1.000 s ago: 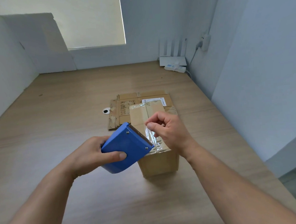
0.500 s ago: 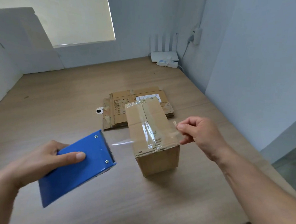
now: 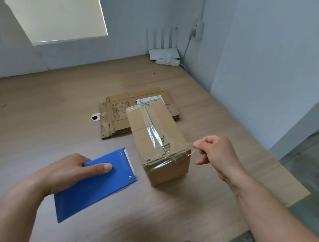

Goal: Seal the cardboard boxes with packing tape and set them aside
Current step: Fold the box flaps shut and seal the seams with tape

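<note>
Right grip [image 3: 217, 154] pinches tape strip [image 3: 186, 152], now lowered onto box [image 3: 173, 127]; left grip [image 3: 69, 172] holds dispenser [image 3: 95, 190].

Box [image 3: 159, 135] covering flattened cardboard [image 3: 118, 121]
That cardboard's near right corner is lying hidden; print on the white label [image 3: 150, 99] is showing too small to read; forearms are running off the bottom edge.

box [image 3: 156, 134]: matt brown cardboard | tape [image 3: 156, 137]: glossy clear film | dispenser [image 3: 95, 185]: smooth blue plastic | table [image 3: 43, 112]: matt wood-grain
</note>
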The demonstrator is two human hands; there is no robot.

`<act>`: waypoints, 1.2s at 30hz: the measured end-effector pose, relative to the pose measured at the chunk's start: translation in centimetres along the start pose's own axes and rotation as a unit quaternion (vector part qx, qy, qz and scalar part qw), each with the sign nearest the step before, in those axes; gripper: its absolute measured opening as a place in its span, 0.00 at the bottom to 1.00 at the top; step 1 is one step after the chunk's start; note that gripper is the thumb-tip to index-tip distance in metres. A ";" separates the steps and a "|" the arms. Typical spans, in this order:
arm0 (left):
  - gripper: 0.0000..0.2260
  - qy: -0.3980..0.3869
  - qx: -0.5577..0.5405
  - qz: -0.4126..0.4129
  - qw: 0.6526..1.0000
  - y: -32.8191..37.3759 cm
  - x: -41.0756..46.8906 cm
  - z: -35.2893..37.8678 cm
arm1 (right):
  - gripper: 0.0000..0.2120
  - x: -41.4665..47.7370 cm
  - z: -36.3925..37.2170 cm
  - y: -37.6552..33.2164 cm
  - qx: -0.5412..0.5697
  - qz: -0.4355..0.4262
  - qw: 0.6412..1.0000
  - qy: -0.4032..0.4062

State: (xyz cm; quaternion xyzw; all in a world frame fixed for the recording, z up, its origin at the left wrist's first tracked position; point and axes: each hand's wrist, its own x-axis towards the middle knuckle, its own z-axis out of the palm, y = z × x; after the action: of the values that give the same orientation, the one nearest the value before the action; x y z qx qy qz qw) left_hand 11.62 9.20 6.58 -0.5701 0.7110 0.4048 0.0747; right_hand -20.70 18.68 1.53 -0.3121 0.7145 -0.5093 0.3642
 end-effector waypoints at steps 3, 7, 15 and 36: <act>0.41 -0.010 0.007 -0.007 1.000 0.1 0.8 0.1 | 0.08 0.0 0.1 0.3 -0.012 0.014 1.000 0.000; 0.40 -0.019 0.008 -0.019 1.000 0.1 1.7 0.4 | 0.08 0.3 0.5 0.7 -0.012 0.032 0.999 -0.001; 0.39 -0.039 -0.032 -0.027 0.998 1.7 4.5 3.2 | 0.10 2.0 -1.1 2.0 -0.055 0.194 0.978 -0.055; 0.39 -0.018 -0.127 -0.038 0.991 1.5 1.4 5.5 | 0.48 0.7 5.5 0.0 -0.565 -0.084 0.816 -0.088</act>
State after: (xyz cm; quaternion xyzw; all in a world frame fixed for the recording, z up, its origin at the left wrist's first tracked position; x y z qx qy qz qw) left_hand 7.89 11.81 2.89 -0.5941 0.6303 0.4988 0.0301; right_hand -16.49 15.34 0.18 -0.5658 0.8122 -0.0150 0.1409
